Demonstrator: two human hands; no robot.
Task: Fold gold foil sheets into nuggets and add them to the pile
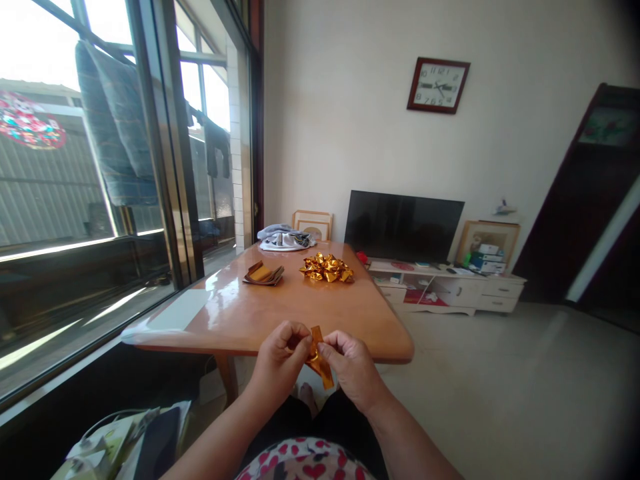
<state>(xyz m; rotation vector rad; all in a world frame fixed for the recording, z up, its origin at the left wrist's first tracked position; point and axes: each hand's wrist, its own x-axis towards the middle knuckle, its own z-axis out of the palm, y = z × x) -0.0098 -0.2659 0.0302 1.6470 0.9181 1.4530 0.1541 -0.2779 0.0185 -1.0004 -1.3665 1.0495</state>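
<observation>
Between my two hands, just off the near edge of the table, is a strip of shiny gold foil paper (326, 375), partly folded. My left hand (283, 357) pinches it from the left with thumb and forefinger. From the other side, my right hand (353, 363) grips its edge in the same way. Farther back on the wooden table (280, 317) lies a pile of folded gold foil pieces (327, 268). To the left of that pile is a small stack of flat brown and gold sheets (263, 272).
Folded cloth (285, 238) and a picture frame (313, 225) are at the table's far end. A television (404, 227) stands on a white cabinet (463, 293) beyond. Glass windows (150, 133) run along the left, with papers and cables (120, 440) low beside me.
</observation>
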